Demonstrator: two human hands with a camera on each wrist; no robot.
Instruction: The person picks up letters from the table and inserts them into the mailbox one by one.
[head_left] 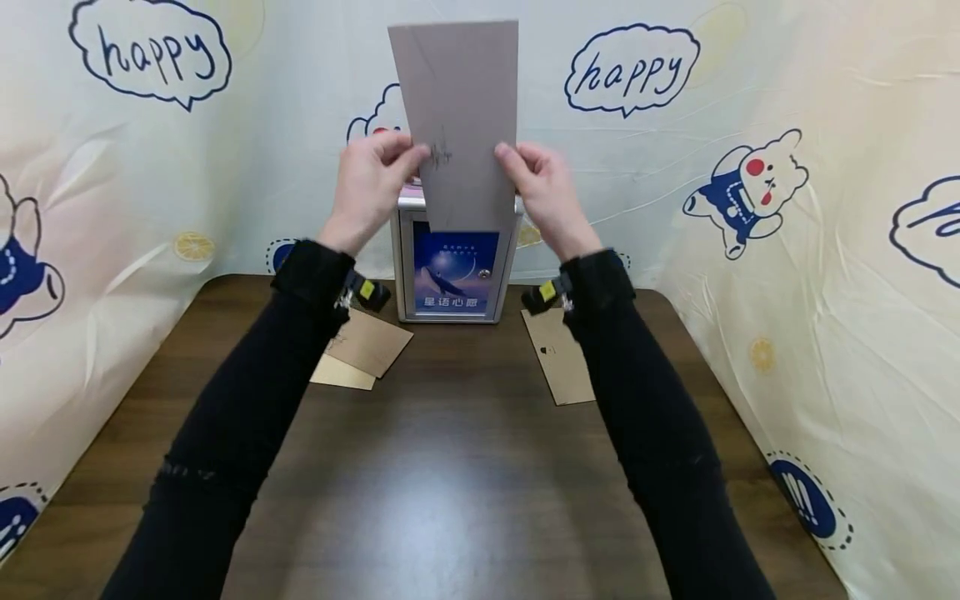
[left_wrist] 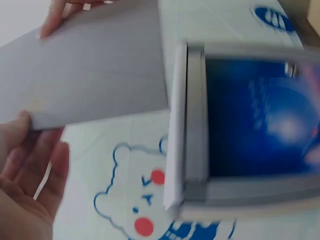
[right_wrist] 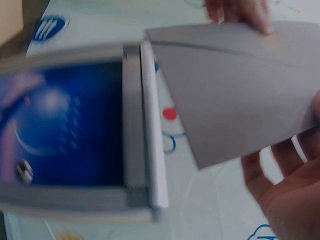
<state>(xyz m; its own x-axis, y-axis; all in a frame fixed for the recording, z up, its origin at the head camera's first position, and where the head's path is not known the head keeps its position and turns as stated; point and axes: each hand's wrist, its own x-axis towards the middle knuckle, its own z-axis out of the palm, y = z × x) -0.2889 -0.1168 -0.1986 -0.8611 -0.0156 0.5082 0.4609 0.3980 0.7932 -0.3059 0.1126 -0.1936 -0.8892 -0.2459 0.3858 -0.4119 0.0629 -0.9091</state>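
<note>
Both hands hold a grey envelope upright over a metal letter box.

Head view: left hand point(head_left: 372, 187) and right hand point(head_left: 546, 193) pinch the grey envelope point(head_left: 459, 117) by its side edges, its lower end at the metal letter box point(head_left: 455, 265) top, brown envelopes point(head_left: 367, 343) on the table point(head_left: 450, 467).
Wrist views: the envelope's corner meets the box lid edge; fingers clamp its edges.

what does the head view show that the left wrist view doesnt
Only the head view shows the wooden table, the brown envelopes lying on it, and both sleeves. Only the left wrist view shows the box's top edge close up, blurred. Both show the grey envelope held upright by the left hand and right hand above the metal box with its blue front.
</note>
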